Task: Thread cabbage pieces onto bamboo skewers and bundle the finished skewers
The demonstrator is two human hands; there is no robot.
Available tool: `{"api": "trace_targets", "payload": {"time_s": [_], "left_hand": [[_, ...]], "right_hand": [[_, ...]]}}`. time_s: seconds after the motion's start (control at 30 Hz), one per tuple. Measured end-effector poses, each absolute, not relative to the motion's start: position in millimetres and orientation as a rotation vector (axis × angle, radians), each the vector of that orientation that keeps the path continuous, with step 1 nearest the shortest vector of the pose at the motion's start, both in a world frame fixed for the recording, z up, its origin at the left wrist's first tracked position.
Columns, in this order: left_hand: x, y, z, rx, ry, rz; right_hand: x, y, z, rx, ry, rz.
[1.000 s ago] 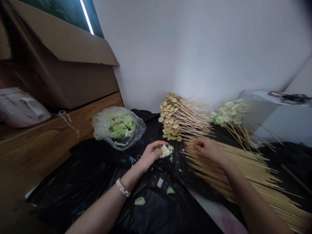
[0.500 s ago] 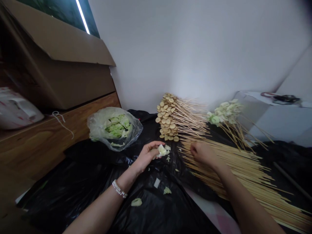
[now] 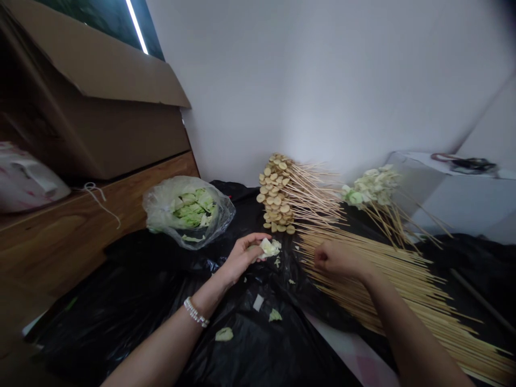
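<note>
My left hand (image 3: 244, 255), with a beaded bracelet on its wrist, pinches pale cabbage pieces (image 3: 269, 248) between thumb and fingers above the black plastic sheet (image 3: 258, 355). My right hand (image 3: 337, 259) is curled closed over the near ends of a wide spread of bamboo skewers (image 3: 403, 290). What its fingers hold, if anything, is hidden. Left of my hands, a clear plastic bag (image 3: 155, 207) lies open with cut cabbage leaves (image 3: 193, 208) inside. Beyond my hands are stacked skewers threaded with round slices (image 3: 276, 196). Farther right lies a bunch of cabbage skewers (image 3: 377, 185).
Loose cabbage scraps (image 3: 224, 334) lie on the black sheet. A big cardboard box (image 3: 133, 129) stands on a wooden surface (image 3: 121, 196) at left, near a white container (image 3: 28, 180). The white wall (image 3: 250, 107) closes off the back. A pale box (image 3: 419, 177) stands at right.
My right hand has shifted slightly down over the skewers. My left hand keeps its pinch on the cabbage pieces, nearly still.
</note>
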State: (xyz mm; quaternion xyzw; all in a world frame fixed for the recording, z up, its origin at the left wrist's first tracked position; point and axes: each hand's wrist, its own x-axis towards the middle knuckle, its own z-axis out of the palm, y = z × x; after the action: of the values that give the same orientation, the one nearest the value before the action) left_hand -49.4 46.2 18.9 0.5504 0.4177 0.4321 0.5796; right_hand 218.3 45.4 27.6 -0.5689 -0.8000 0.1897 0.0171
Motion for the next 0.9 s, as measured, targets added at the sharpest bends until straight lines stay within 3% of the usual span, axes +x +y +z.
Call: {"api": "trace_targets", "payload": {"time_s": [0.3,0.9], "left_hand": [[-49.1,47.1,15.6,1.261,0.944,1.034],[-49.3,49.8,6.4,1.722,1.254,1.190]], "right_hand": [[196.6,36.8,37.0,-1.457,-2.385,0.306],[147.9,10.7,21.7,-1.383,-2.401,-0.308]]}}
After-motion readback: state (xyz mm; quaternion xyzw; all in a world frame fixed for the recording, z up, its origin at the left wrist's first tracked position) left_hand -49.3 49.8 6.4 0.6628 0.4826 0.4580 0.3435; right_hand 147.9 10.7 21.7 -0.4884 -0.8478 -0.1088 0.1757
